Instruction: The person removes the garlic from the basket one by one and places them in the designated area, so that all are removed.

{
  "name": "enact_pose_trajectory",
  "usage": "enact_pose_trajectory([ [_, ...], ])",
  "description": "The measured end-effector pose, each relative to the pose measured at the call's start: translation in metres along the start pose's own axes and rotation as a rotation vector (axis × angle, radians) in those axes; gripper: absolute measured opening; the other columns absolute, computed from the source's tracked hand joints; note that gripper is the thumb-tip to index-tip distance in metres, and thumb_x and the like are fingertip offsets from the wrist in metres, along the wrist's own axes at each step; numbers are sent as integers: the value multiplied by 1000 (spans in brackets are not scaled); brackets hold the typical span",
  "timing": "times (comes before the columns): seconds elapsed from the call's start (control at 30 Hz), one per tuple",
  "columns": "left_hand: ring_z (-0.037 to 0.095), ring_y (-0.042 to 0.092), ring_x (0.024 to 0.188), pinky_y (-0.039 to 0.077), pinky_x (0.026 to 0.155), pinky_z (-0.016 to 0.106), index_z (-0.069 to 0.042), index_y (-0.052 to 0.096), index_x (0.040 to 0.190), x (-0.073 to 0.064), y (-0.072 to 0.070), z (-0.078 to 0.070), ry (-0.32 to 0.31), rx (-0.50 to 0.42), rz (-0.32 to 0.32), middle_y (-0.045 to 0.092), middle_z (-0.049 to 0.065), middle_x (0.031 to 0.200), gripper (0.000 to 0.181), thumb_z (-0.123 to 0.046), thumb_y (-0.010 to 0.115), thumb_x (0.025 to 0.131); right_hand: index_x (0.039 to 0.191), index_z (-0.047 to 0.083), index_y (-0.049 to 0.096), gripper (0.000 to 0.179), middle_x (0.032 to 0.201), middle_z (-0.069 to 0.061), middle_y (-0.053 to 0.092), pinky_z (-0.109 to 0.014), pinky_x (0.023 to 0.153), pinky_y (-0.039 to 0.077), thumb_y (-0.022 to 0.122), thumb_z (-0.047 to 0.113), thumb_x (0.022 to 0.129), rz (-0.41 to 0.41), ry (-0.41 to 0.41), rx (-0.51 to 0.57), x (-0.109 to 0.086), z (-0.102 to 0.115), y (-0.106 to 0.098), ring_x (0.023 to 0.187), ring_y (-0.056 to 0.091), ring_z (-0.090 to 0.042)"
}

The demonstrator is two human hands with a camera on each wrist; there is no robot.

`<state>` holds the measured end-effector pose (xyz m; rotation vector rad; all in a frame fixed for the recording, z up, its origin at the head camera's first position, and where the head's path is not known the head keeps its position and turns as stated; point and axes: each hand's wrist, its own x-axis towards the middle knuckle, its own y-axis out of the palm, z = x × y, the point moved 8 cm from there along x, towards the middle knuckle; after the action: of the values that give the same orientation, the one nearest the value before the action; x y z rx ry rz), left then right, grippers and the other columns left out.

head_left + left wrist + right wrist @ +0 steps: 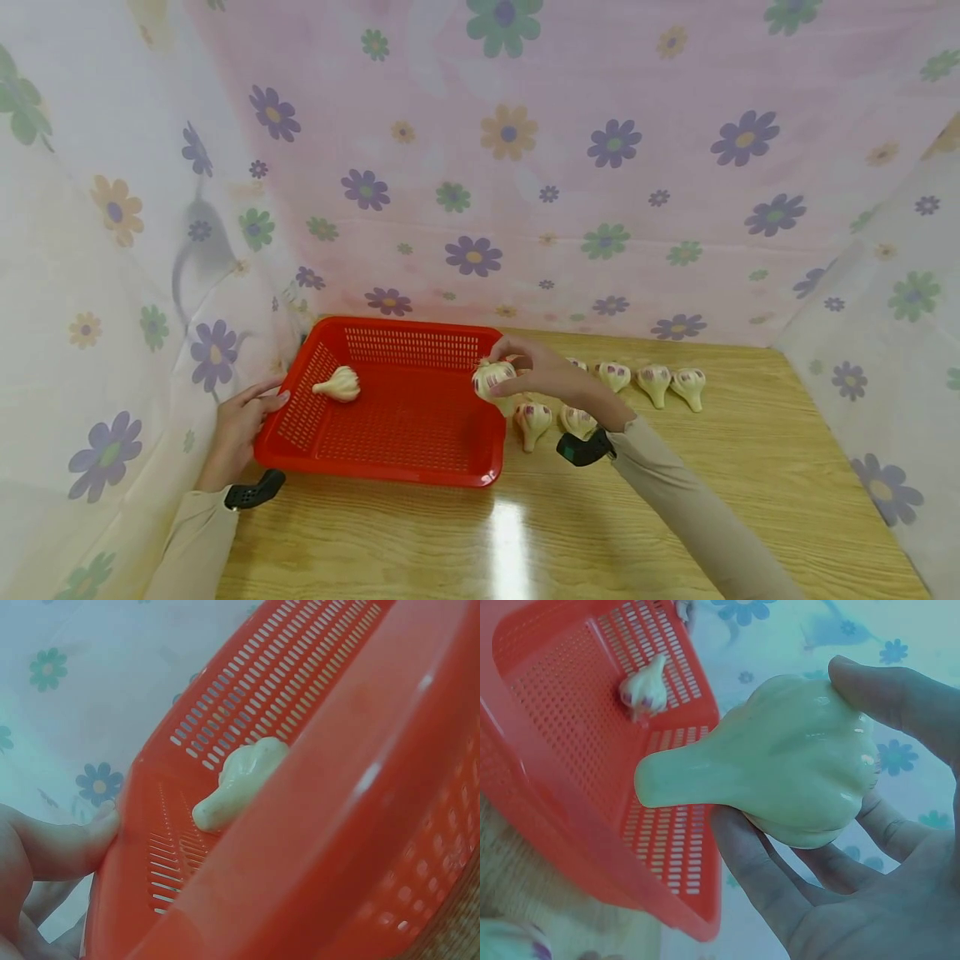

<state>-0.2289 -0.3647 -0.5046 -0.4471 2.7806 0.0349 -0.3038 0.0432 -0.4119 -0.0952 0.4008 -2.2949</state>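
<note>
My right hand grips a garlic bulb between thumb and fingers, above the right rim of the red plastic basket. In the right wrist view, the held bulb's stem points toward the basket. My left hand holds the basket's left rim, thumb at the edge and the other fingers outside, partly hidden below it. Inside the basket, near its left wall, lies another garlic bulb, which also shows in the left wrist view.
Right of the basket, several garlic bulbs lie on the wooden table in two rows, some partly behind my right hand. A flower-printed cloth hangs at the back and both sides.
</note>
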Motion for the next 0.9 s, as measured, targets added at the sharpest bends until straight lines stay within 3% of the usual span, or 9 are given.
enact_pose_trajectory([
  [0.4,10,63,81,55,71,31,-8,40,144,1,-2,2,-12,-10,-8,63,-11,89,58,-19,62,92,109,9,53,35,118,-8,49,-43,86,45,74,22,84,-42,29,-6,-22,-9,-20,107,53,-31],
  [0.7,9,63,80,55,70,29,-7,39,144,2,-2,2,-18,-11,-12,64,-12,86,60,-18,64,91,111,12,54,36,123,-5,49,-51,96,39,73,25,84,-90,39,-63,-39,-17,-37,117,47,-32],
  [0.9,9,63,81,55,71,29,-7,38,145,2,-1,2,-19,-3,-5,64,-13,87,61,-19,63,91,110,11,54,36,120,-8,48,-46,92,41,74,24,83,-113,42,-56,-50,-28,-46,109,49,-30],
])
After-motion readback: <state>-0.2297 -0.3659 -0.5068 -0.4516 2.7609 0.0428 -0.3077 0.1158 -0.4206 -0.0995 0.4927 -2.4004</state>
